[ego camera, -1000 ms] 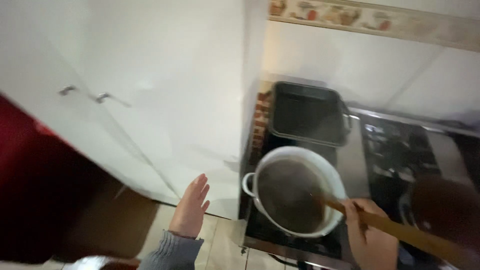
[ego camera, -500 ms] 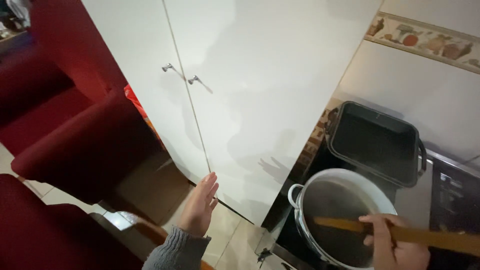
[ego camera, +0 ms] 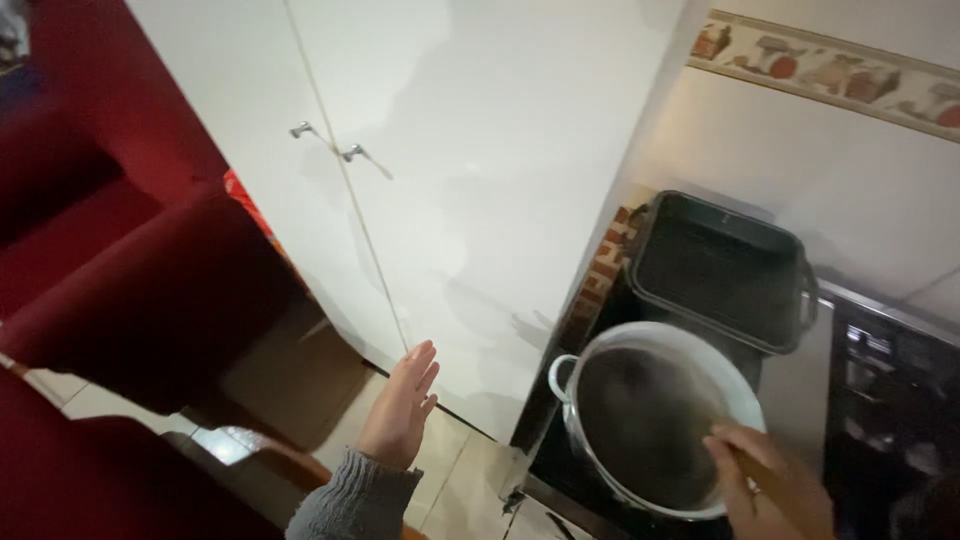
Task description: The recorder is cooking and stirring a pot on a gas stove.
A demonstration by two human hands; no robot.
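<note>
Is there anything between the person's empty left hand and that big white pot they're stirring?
Nothing visible does. The left hand hangs open over the floor beside the stove, with only bare air between it and the white pot. The right hand holds a wooden spoon at the pot's rim.

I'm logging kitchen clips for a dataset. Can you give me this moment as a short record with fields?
Left hand: open, flat, held in the air beside the stove, touching nothing
Right hand: closed on a wooden spoon at the pot's rim
Pot: white, on the stove, dark contents
Roasting pan: black, behind the pot
Cupboard: white doors, shut
Sofa: red, at left
</note>
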